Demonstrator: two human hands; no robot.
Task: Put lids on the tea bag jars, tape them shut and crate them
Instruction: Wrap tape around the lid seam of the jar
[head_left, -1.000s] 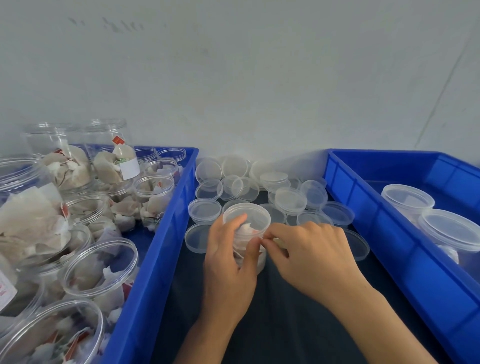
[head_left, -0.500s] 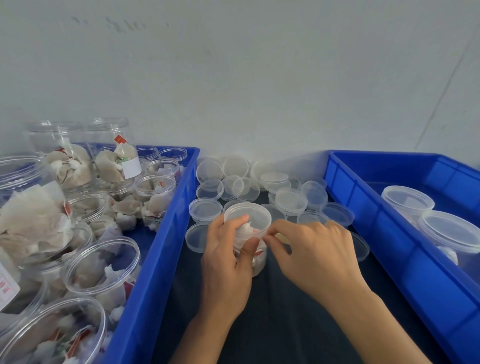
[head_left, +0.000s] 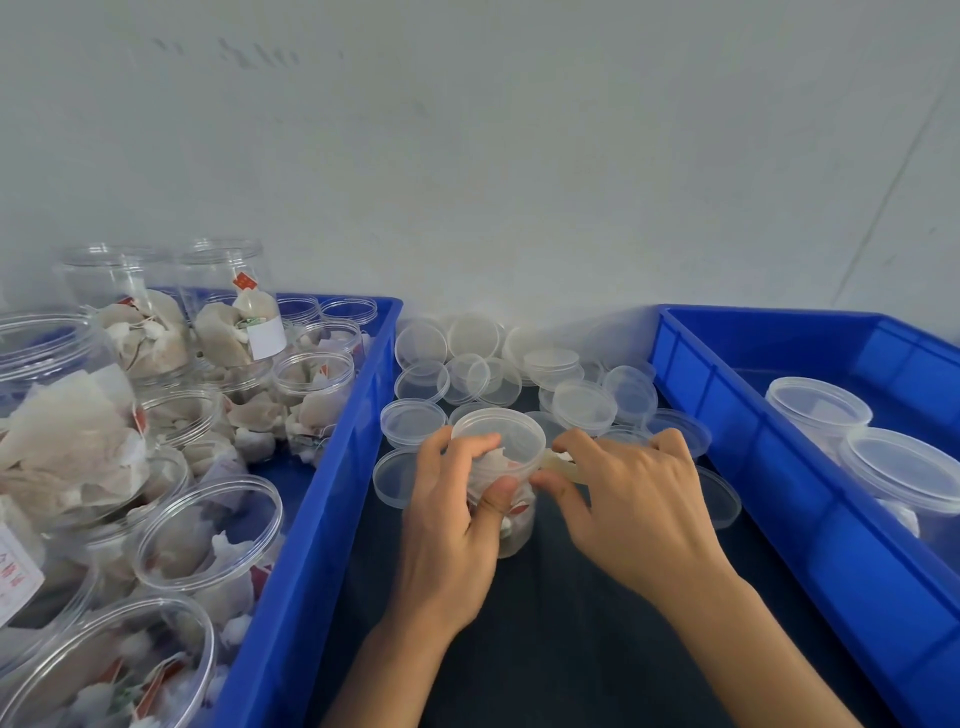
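Dark mat between two blue crates: your left hand (head_left: 447, 525) still grips the lidded jar (head_left: 500, 467); your right hand (head_left: 623, 499) now pinches tape (head_left: 563, 464) drawn farther round it, so sealing continues.

The left rectangular plastic crate (head_left: 332, 467) is a saturated blue, and the right rectangular plastic crate (head_left: 753, 441) is the same blue, its inner floor a darker shade. Between them lies a dark navy, nearly black cloth surface (head_left: 571, 649). The loose round plastic lids (head_left: 584, 404) heaped on it are clear with a milky white cast. The open clear plastic jars (head_left: 208, 535) hold off-white to pale beige paper tea bags (head_left: 67, 431) with small red tags (head_left: 245, 282) and touches of green. One tall jar bears a plain white label (head_left: 266, 338). The wall (head_left: 467, 156) behind is flat pale grey with faint darker smudges.
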